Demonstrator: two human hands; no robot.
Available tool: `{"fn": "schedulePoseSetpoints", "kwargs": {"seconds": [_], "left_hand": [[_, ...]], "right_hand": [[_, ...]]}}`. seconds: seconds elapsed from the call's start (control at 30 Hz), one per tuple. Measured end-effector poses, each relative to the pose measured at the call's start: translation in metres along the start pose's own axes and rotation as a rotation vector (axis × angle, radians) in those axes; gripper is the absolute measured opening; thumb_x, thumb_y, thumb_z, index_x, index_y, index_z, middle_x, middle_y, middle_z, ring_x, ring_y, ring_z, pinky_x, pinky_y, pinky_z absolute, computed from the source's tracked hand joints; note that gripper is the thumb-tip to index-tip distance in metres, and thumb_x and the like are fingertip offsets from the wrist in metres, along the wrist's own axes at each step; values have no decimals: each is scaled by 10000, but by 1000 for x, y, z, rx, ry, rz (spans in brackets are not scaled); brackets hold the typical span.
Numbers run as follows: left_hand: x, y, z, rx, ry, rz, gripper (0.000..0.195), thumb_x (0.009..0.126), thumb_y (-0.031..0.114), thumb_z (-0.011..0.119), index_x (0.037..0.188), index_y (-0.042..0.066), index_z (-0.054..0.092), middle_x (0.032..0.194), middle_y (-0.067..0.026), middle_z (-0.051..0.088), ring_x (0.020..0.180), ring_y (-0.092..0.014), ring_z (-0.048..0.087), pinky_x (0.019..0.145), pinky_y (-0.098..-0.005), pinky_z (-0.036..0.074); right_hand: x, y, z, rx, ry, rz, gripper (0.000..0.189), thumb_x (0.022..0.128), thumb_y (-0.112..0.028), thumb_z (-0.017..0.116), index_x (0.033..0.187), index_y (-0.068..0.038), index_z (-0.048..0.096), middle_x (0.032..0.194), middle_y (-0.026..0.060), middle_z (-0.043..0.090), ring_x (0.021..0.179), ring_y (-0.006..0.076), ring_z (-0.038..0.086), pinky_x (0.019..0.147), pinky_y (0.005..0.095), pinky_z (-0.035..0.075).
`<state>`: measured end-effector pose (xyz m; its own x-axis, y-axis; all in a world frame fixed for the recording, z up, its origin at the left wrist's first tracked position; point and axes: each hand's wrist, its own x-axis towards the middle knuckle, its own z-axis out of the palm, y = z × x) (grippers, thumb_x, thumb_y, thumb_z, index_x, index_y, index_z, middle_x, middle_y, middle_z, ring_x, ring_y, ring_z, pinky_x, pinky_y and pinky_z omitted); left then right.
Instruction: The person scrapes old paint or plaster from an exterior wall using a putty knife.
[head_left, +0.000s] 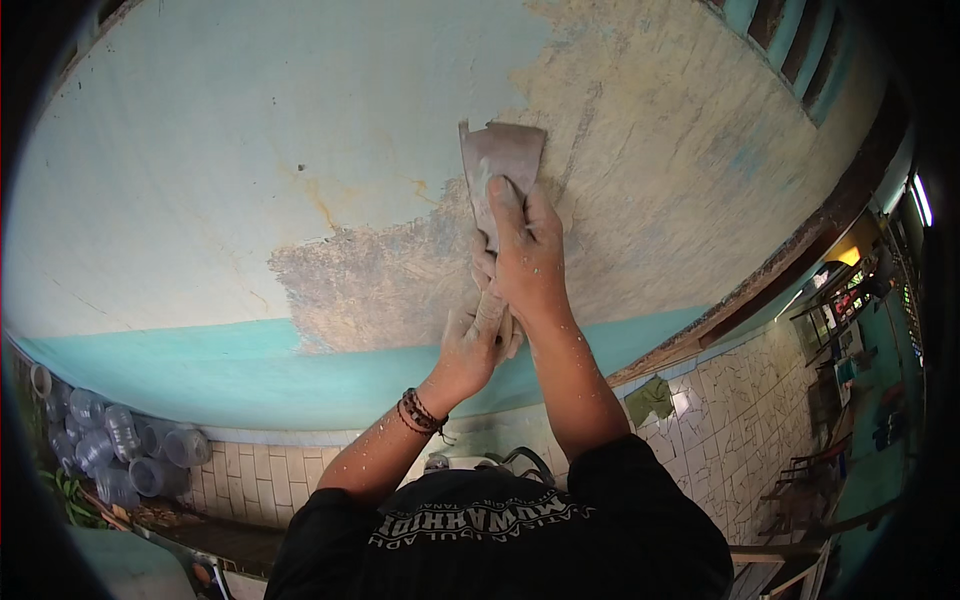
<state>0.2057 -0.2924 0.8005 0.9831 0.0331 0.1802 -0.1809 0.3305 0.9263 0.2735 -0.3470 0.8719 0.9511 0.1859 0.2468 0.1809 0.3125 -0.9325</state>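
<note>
Both my hands are on a metal scraper (504, 146) with a wide blade, its edge against the painted wall (375, 97). My right hand (529, 247) grips it high, the thumb pressed on the blade's face. Lower down, my left hand (476, 337) is closed around the handle end, which the fingers mostly hide. The blade lies where pale blue paint meets a stripped, rough beige patch (645, 165). This bare area also runs down and left in a strip (375, 285) to the turquoise lower band (187, 360). Pale dust and flecks coat my hands and forearms.
Several clear plastic containers (112, 442) are piled at the lower left by a tiled floor (255, 472). A worn wooden frame (750, 307) edges the wall at right. Beyond it lie a green cloth (651, 399) on the floor and wooden furniture (806, 472). Slatted vents (795, 45) sit at upper right.
</note>
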Motion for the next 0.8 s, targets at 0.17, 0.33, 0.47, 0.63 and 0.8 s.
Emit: {"fn": "schedulePoseSetpoints", "kwargs": {"seconds": [0.17,0.33,0.47,0.63,0.8], "left_hand": [[-9,-25,4,-73,19,-118,472,1030,400,382,714,56,448,518,-20,430,475,-117,445,477,-257,366],[-1,1,10,-36,16,27,462,1023,397,411,706,61,435,519,-13,419,468,-116,436,469,-261,366],[-4,-35,3,-66,14,22,444,1022,385,421,713,66,429,523,-4,411,466,-112,435,467,-259,367],[-1,-27,5,-84,18,30,405,1028,356,415,745,66,434,533,1,412,470,-106,427,470,-256,366],[9,-2,11,-40,-13,92,387,1028,348,420,773,57,443,537,2,415,470,-101,410,470,-257,365]], "right_hand": [[-2,31,-29,-85,-32,63,254,966,-304,551,912,-75,454,605,30,462,430,87,436,370,252,328],[-2,-8,-7,-4,-25,43,263,972,-317,538,902,-77,456,608,35,471,417,84,417,366,251,318],[-4,20,-27,-60,-101,47,259,970,-312,540,890,-82,451,676,18,465,492,82,484,380,240,341],[-8,4,-13,-1,17,72,276,967,-314,550,882,-77,438,696,5,445,516,87,494,384,238,349],[6,-6,-11,40,14,-44,277,971,-314,544,897,-72,432,649,11,438,461,92,471,362,249,333]]}}
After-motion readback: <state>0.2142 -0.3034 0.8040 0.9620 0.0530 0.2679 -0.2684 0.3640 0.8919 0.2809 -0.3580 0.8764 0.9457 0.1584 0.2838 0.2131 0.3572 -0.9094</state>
